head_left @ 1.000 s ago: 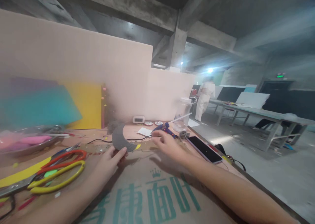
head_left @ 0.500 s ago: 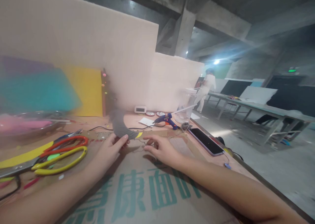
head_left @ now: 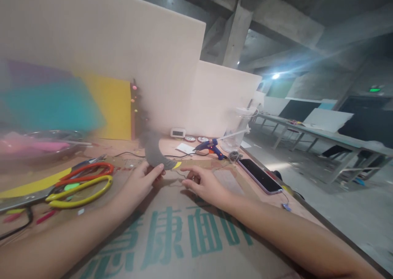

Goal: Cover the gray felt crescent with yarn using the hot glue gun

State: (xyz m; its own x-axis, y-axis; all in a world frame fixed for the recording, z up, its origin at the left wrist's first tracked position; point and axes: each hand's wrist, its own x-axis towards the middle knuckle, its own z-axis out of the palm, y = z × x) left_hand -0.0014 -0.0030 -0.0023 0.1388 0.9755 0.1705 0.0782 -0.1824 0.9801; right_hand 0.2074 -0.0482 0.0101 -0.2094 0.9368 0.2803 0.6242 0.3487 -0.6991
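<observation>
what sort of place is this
Probably a craft workshop: a glue gun and scissors lie on the worktable, and bare concrete beams run overhead.

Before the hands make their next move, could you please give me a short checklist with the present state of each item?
1. Left hand gripping the curved grey piece: ok, thumb on its lower part.
2. Right hand clear of the yellow tip: cannot tell, the two look very close.
3. Glue gun out of the hands: ok, it lies beyond the right hand.
4. Glue gun cool: cannot tell, though a small red light shows.
5. Yellow scissor handle out of the hands: ok, left of them.
6. Phone out of the hands: ok, to their right.
</observation>
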